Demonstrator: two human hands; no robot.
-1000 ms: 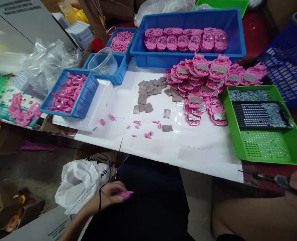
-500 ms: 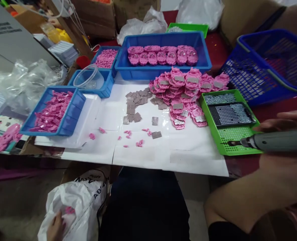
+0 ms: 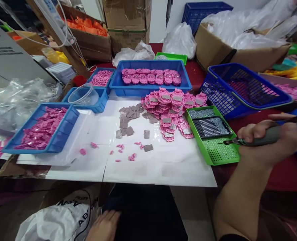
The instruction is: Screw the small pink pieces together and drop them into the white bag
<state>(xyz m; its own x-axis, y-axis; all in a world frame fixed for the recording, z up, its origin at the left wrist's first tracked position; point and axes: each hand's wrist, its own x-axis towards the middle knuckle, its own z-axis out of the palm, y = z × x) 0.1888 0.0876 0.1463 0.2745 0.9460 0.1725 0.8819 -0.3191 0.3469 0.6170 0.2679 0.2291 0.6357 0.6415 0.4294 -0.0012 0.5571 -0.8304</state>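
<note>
My right hand is wrapped around a grey electric screwdriver, its thin bit pointing left above the green tray. Loose screws lie in that tray, some in a black perforated insert. Low in the view, my left hand rests against the dark trousers with its back turned up and fingers stretched out; nothing shows in it. Beside it sags a white plastic bag. On the white sheet lie small pink parts, grey metal plates and a heap of pink housings fitted with plates.
A blue tray at the back holds rows of pink assemblies. Blue bins of pink parts stand left. A blue basket is behind the green tray. Cardboard boxes line the back; another screwdriver hangs there.
My left hand has come out of the white bag and moved right to the trousers. My right hand, still holding the screwdriver, has come further into view. The camera view has shifted.
</note>
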